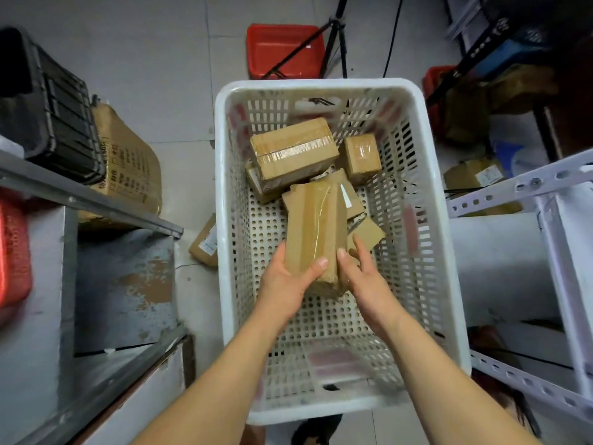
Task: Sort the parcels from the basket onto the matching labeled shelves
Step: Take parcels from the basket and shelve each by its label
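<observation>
We hold one long parcel (pixel 316 232) in both hands over the white basket (pixel 446 284). Our left hand (pixel 288 277) cups its near left corner, thumb curled over the top face and fingers wrapped underneath, so that grip is clamped on the cardboard. Our right hand (pixel 362 274) presses against the near right edge with the thumb on the corner and the fingers lying along the side; this grip too is closed on the parcel. The parcel's long axis runs from about 6 o'clock, at our hands, toward 12 o'clock, with its far end tipped slightly toward 11. A strip of clear tape runs down its length.

Just beyond its far end, at 12 o'clock, a larger taped parcel (pixel 293 152) lies crosswise, its long axis roughly 9 to 3. At 1 o'clock a small square parcel (pixel 362 157) sits near the basket's right wall. More flat parcels (pixel 369 232) lie under and to the right of the held one, touching it.

Outside the basket, a metal shelf (pixel 96 200) stands at 9 o'clock and a white perforated shelf frame (pixel 513 191) at 3 o'clock. A red tub (pixel 285 49) sits on the floor at 12 o'clock.
</observation>
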